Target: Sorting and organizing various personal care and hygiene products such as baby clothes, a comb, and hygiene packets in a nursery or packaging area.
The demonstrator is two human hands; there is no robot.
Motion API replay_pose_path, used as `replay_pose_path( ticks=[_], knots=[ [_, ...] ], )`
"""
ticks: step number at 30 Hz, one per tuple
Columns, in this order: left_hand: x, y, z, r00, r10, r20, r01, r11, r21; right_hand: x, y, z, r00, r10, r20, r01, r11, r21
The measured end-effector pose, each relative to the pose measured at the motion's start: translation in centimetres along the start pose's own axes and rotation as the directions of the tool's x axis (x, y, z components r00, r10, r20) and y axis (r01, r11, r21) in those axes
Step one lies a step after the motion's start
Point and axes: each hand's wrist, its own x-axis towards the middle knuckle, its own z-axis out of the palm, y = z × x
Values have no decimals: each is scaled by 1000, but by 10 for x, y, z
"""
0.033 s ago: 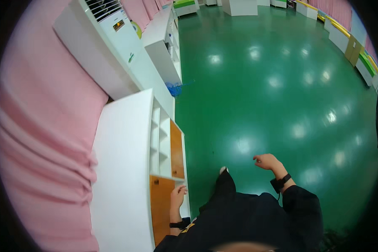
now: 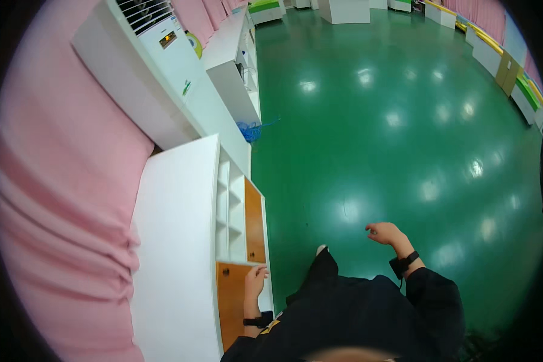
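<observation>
My left hand [image 2: 256, 281] hangs beside the front of a low white cabinet [image 2: 174, 253], its fingers loosely stretched and nothing in them. It is in front of an orange door [image 2: 232, 301] with a round dark knob; whether it touches the door I cannot tell. Out over the green floor [image 2: 356, 151], my right hand [image 2: 387, 233] is held away from my body. Its fingers are loosely bent and apart, with nothing visible in them. Each wrist wears a black strap; the right one carries a small dark box [image 2: 402, 263].
Beyond the cabinet stand a tall white air conditioner [image 2: 163, 78] and a white shelf unit [image 2: 229, 66]. A blue mesh-like object [image 2: 250, 131] lies at the floor's left edge. Pink curtain [image 2: 60, 199] lines the left. Low cabinets with green tops [image 2: 527, 90] line the far right.
The cabinet and its doors have shifted slightly down the view, and the blue object has too. Both hands keep nearly the same place and pose.
</observation>
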Motion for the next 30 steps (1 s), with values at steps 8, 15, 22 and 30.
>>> replay_pose_path(
  ticks=[8,15,22,30],
  knots=[
    [310,180,93,923,172,344,-248,950,190,135,84,-121,930,362,-68,-345,920,184],
    [530,263,142,901,109,419,-206,959,193,339,171,-192,873,488,-26,-484,871,85],
    [702,280,108,998,-6,69,2,998,57,657,129,-386,977,52,-207,-44,998,43],
    [978,338,96,999,-2,-43,5,998,62,959,106,-521,987,-130,-96,126,991,-44]
  ],
)
